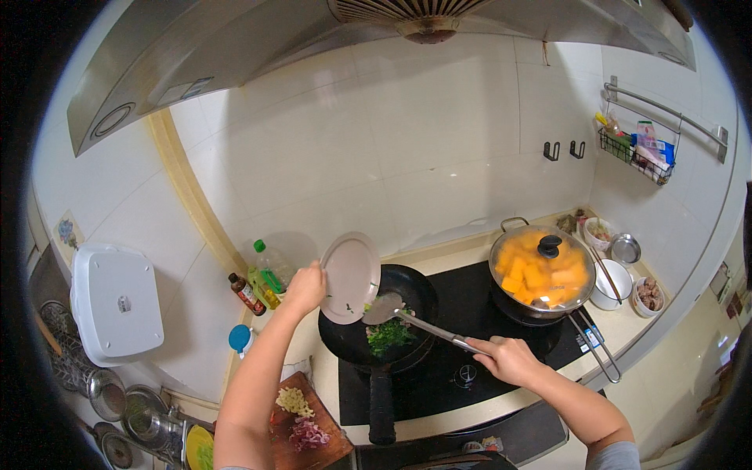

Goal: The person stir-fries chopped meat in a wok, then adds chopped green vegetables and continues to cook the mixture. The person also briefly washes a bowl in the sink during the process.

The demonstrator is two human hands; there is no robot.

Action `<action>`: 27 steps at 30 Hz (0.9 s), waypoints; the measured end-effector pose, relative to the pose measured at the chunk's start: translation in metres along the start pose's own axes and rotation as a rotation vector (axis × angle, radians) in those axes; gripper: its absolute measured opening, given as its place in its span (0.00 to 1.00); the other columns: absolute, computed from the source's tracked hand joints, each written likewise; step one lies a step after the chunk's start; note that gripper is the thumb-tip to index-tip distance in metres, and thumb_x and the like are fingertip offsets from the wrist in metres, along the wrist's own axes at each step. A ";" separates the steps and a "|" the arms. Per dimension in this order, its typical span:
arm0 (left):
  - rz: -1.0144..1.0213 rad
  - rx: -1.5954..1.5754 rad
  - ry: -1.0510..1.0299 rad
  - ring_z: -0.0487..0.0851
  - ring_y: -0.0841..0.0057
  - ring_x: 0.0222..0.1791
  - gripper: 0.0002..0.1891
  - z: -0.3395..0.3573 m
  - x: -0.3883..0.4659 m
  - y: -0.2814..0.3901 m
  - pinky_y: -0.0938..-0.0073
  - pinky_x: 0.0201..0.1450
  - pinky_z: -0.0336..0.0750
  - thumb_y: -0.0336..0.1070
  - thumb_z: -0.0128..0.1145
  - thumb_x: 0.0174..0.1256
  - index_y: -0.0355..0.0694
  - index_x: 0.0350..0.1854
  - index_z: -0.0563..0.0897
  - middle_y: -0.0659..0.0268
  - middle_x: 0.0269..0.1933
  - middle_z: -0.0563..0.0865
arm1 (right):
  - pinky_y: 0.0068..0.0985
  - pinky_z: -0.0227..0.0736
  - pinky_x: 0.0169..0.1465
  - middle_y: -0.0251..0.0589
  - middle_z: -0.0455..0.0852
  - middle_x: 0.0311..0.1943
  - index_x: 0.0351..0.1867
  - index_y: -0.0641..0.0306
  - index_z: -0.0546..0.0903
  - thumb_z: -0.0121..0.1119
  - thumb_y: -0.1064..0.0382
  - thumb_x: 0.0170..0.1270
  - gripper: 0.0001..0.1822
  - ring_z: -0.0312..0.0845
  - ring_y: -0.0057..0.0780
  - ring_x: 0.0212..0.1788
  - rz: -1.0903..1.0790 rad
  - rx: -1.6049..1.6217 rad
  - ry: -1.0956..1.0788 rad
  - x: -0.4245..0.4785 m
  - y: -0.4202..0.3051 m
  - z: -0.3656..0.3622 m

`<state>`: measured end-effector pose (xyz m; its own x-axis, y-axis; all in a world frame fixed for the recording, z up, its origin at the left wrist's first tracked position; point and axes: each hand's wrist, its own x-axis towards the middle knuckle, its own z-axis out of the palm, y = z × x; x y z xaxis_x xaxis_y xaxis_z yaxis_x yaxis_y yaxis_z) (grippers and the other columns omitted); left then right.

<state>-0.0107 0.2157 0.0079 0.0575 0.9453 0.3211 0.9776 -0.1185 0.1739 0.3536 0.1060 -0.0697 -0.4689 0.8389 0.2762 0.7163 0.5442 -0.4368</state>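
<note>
Tilted steeply over the left side of a black frying pan (346,346), a pale oval plate (351,276) is gripped at its left rim by my left hand (307,288). A few green bits cling to the plate's surface. My right hand (510,359) holds the handle of a metal spatula (385,309), whose blade is close to the plate's lower right edge, above the pan; whether they touch I cannot tell. Chopped green herbs (390,338), with some pinkish pieces beside them, lie in the pan. The pan's black handle (382,405) points towards me.
A glass-lidded pot (543,273) of orange chunks stands on the black cooktop (470,376). Bowls, including a white one (612,285) with chopsticks, line the right. Bottles (247,294) stand left. A wooden cutting board (311,429) bears chopped ingredients. The range hood (282,47) hangs above.
</note>
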 end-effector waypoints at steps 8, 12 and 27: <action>0.024 0.039 -0.016 0.78 0.43 0.33 0.13 -0.002 0.003 0.007 0.51 0.40 0.73 0.34 0.43 0.60 0.26 0.36 0.72 0.37 0.30 0.79 | 0.37 0.73 0.25 0.47 0.78 0.21 0.51 0.56 0.75 0.55 0.60 0.58 0.18 0.76 0.45 0.21 0.010 0.059 0.188 0.006 -0.003 0.028; 0.030 0.033 0.000 0.78 0.43 0.33 0.12 -0.007 0.001 0.010 0.51 0.40 0.73 0.33 0.43 0.59 0.26 0.35 0.72 0.37 0.29 0.79 | 0.36 0.74 0.25 0.49 0.79 0.21 0.51 0.56 0.75 0.55 0.61 0.57 0.18 0.76 0.45 0.21 0.039 0.053 0.192 0.006 -0.004 0.035; 0.011 0.017 0.042 0.78 0.44 0.34 0.13 -0.017 0.001 0.009 0.53 0.41 0.72 0.33 0.44 0.60 0.24 0.36 0.72 0.37 0.29 0.79 | 0.20 0.69 0.27 0.46 0.82 0.27 0.51 0.61 0.76 0.60 0.67 0.56 0.19 0.72 0.18 0.23 0.169 0.623 0.127 -0.001 -0.027 0.034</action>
<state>-0.0053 0.2102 0.0259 0.0600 0.9302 0.3620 0.9803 -0.1233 0.1545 0.3169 0.0902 -0.0868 -0.2845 0.9276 0.2422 0.3241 0.3308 -0.8863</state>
